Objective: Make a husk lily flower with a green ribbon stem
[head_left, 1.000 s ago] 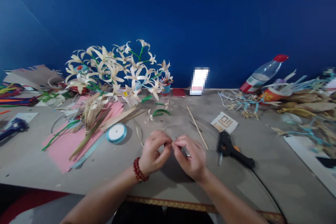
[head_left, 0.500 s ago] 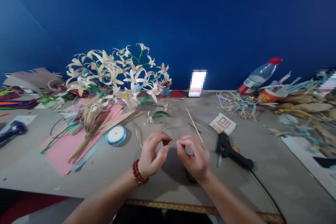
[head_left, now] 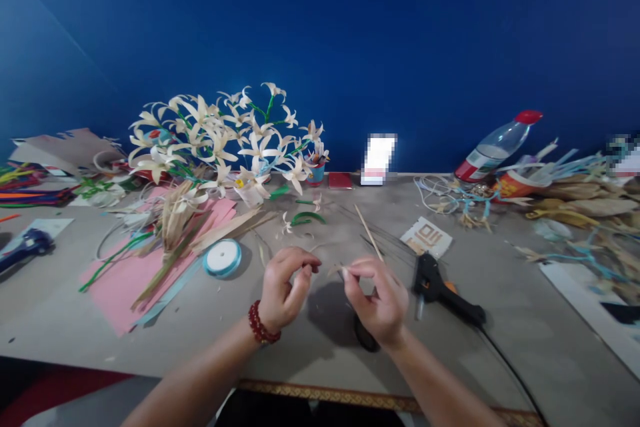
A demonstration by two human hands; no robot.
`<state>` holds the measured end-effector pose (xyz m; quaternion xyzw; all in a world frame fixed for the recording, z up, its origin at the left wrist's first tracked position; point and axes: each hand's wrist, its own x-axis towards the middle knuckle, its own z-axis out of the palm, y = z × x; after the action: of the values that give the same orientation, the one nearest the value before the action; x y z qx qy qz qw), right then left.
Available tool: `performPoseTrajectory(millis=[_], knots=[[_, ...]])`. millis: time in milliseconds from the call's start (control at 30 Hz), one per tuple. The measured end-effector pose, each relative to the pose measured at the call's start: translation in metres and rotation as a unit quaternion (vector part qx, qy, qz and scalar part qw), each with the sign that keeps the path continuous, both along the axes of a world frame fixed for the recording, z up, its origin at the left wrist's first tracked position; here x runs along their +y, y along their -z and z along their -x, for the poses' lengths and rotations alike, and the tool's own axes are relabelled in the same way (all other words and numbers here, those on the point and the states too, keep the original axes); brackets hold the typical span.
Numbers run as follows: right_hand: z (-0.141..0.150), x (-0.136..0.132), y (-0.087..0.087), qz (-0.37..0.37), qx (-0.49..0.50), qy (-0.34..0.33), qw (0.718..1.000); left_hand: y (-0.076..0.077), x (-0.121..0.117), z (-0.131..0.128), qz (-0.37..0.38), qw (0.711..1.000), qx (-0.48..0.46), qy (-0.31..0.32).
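Observation:
My right hand (head_left: 380,297) pinches a small pale strip (head_left: 336,269), which looks like dried husk, between thumb and forefinger. Its free end points left. Across a short gap is my left hand (head_left: 287,287), with a red bead bracelet on the wrist. Its fingers are curled in against the thumb, and I cannot make out anything in them. Under my right hand a dark loop (head_left: 367,339) shows in part. Beyond the hands, a small white flower (head_left: 287,223) and a curved green stem (head_left: 307,218) lie on the grey table (head_left: 220,333).
A black glue gun (head_left: 445,290) lies at the right, its cord running to the front edge. A ribbon spool (head_left: 222,257) and pink paper (head_left: 113,287) are at the left. White husk flowers (head_left: 220,143) stand behind. A tilted bottle (head_left: 500,147) is at the back right.
My hands have moved apart. The left has come off the strip and shifted slightly left; the right keeps the strip and has moved a little right.

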<state>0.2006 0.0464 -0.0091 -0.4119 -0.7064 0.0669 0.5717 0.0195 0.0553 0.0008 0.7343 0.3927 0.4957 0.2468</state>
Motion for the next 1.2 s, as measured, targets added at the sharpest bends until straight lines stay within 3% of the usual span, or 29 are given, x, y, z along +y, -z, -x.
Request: performPoseTrajectory(millis=[167,400,600,767,967,1200], knots=[[0.005,-0.001,0.000,0.014,-0.027,-0.048,0.998,0.000,-0.003,-0.005,-0.031,0.998,0.042,0.020],[0.007,0.001,0.000,0.094,-0.053,-0.086,0.990,0.005,-0.001,-0.006,-0.070,0.994,0.081,0.010],[0.004,0.004,-0.001,0.082,-0.067,-0.072,0.992,0.002,-0.001,-0.008,-0.092,0.990,0.108,0.006],[-0.011,0.010,0.000,0.053,-0.048,-0.010,0.997,0.004,-0.001,-0.007,-0.077,0.991,0.107,-0.018],[-0.002,0.005,-0.004,0.099,-0.089,-0.077,0.988,0.005,-0.001,-0.006,-0.068,0.993,0.098,-0.013],[-0.012,0.012,0.000,0.080,-0.087,-0.028,0.993,0.007,-0.001,-0.004,-0.056,0.993,0.100,-0.030]])
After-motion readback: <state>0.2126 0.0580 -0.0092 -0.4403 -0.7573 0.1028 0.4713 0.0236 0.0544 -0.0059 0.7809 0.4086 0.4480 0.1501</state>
